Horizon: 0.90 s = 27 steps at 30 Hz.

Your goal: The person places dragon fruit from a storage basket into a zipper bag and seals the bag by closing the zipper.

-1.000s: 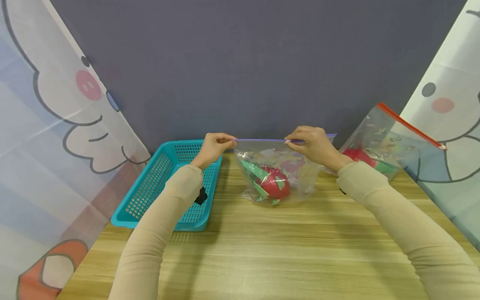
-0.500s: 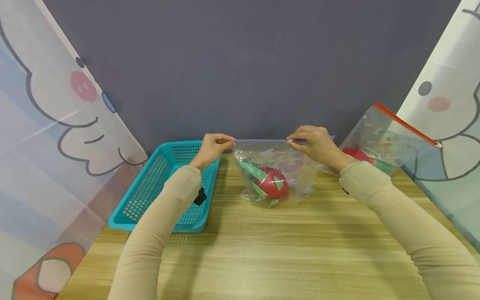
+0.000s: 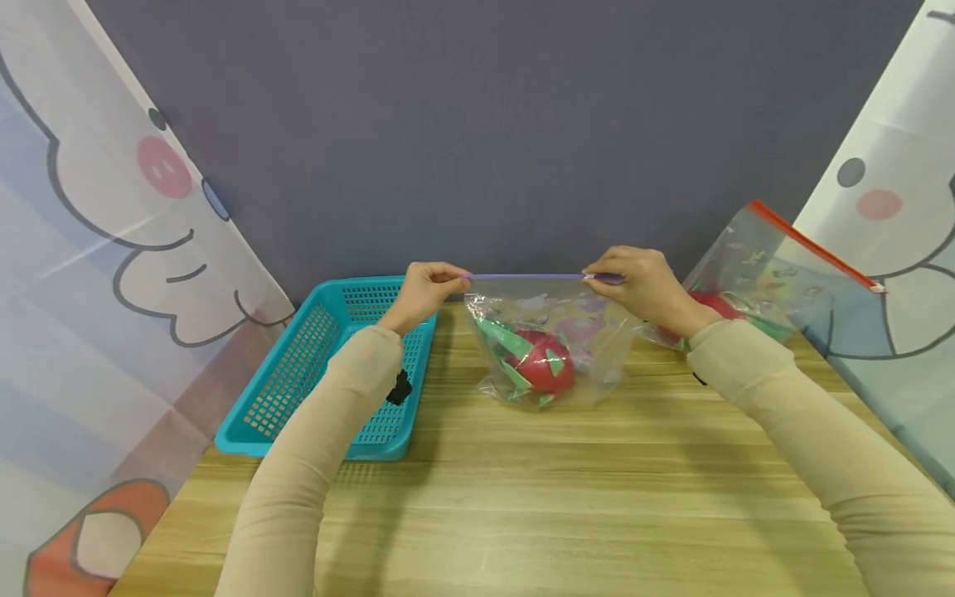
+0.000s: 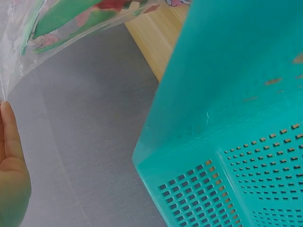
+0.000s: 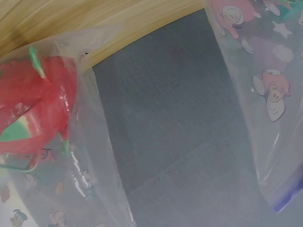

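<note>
A clear zip bag [image 3: 608, 356] with printed figures hangs upright over the table, its purple zip [image 3: 522, 276] along the top. Inside lies a red dragon fruit [image 3: 550, 369] with green leaf-like scales. My left hand [image 3: 419, 297] pinches the left end of the zip between thumb and fingers; the left wrist view also catches this hand [image 4: 13, 163] at its edge. Toward the right end, my right hand [image 3: 643, 283] pinches the small white slider [image 3: 588, 277] on the zip. The right wrist view does not include the right hand, only part of the purple-zip bag [image 5: 265, 118].
A turquoise perforated basket [image 3: 321, 290] stands at left, partly behind the left forearm, with a small black object [image 3: 399, 388] in it. At right, a second bag with a red zip [image 3: 816, 246] holds another red fruit [image 5: 42, 104]. A grey panel [image 3: 477, 133] rises behind the table.
My right hand has slid rightward along the purple zip with the slider. The left hand keeps its pinch at the left end, and the fruit stays in the bag.
</note>
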Each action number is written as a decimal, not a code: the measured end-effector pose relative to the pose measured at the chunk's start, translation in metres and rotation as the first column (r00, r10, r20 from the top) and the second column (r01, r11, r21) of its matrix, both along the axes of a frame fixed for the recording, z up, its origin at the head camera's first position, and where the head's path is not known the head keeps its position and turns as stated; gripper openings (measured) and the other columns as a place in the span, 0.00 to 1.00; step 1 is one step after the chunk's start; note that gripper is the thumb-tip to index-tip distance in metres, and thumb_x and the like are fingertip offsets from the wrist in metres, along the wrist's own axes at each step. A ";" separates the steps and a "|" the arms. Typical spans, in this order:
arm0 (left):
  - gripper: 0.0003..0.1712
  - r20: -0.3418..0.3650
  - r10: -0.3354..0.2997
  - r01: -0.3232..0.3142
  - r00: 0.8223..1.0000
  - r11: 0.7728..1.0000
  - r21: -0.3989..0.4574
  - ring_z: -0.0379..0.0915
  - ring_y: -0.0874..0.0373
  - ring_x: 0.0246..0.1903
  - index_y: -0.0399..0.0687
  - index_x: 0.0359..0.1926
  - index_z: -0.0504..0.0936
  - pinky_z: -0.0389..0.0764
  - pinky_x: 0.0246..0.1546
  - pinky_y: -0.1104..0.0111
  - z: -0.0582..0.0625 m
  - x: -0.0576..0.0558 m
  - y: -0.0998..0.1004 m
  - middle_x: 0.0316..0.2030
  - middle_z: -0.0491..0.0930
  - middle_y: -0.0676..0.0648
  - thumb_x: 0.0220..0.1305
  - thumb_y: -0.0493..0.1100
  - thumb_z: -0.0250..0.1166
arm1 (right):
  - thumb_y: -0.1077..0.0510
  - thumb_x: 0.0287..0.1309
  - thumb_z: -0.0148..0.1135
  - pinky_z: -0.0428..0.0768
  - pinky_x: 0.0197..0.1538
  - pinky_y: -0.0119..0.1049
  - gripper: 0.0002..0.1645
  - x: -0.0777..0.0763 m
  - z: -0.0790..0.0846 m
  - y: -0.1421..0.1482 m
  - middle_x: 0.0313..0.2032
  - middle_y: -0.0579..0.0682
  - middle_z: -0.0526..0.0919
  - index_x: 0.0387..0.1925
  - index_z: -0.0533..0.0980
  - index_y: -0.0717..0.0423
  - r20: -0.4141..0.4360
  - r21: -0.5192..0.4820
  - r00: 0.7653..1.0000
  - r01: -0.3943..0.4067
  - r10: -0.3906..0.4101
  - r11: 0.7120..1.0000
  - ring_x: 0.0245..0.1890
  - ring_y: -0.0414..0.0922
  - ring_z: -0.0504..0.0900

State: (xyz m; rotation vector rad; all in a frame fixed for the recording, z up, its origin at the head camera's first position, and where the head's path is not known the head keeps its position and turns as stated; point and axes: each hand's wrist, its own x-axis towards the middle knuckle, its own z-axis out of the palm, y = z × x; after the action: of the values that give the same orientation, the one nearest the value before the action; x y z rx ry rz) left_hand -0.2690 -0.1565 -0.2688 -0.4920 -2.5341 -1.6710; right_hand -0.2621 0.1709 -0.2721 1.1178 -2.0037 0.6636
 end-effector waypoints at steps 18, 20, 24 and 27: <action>0.09 -0.014 0.017 -0.017 1.000 1.000 -0.001 0.79 0.55 0.40 0.42 0.40 0.84 0.75 0.51 0.56 -0.004 -0.001 -0.001 0.38 0.84 0.45 0.58 0.39 0.64 | 0.71 0.38 0.71 0.71 0.22 0.20 0.08 0.001 -0.001 0.019 0.24 0.51 0.83 0.27 0.83 0.64 -0.021 0.007 0.999 0.048 -0.048 0.999 0.18 0.41 0.78; 0.10 -0.017 0.013 -0.013 1.000 1.000 -0.008 0.79 0.55 0.41 0.41 0.40 0.84 0.75 0.51 0.56 -0.004 -0.001 -0.001 0.38 0.84 0.45 0.58 0.39 0.64 | 0.71 0.38 0.71 0.70 0.23 0.19 0.08 0.001 -0.001 0.021 0.23 0.51 0.83 0.26 0.83 0.63 -0.022 0.009 0.998 0.053 -0.053 0.999 0.18 0.41 0.78; 0.10 -0.008 0.013 -0.013 1.000 1.000 -0.012 0.79 0.55 0.41 0.42 0.40 0.84 0.75 0.52 0.57 -0.003 -0.001 -0.001 0.38 0.84 0.45 0.58 0.40 0.64 | 0.71 0.37 0.71 0.70 0.23 0.19 0.08 0.002 0.000 0.026 0.23 0.51 0.82 0.26 0.83 0.64 -0.031 0.014 0.998 0.051 -0.051 0.999 0.19 0.41 0.77; 0.09 0.003 0.021 -0.021 1.000 1.000 -0.006 0.79 0.55 0.41 0.43 0.40 0.84 0.75 0.51 0.59 -0.002 -0.002 -0.001 0.39 0.84 0.45 0.58 0.39 0.64 | 0.71 0.37 0.71 0.70 0.23 0.21 0.08 0.002 0.000 0.030 0.23 0.51 0.82 0.26 0.83 0.63 -0.041 0.021 0.997 0.061 -0.060 0.998 0.19 0.41 0.77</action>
State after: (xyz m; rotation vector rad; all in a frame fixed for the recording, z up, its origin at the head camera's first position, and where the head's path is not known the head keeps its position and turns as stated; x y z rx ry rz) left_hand -0.2706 -0.1571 -0.2709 -0.4616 -2.5373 -1.6590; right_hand -0.2606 0.2007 -0.2726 1.0715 -2.0072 0.5845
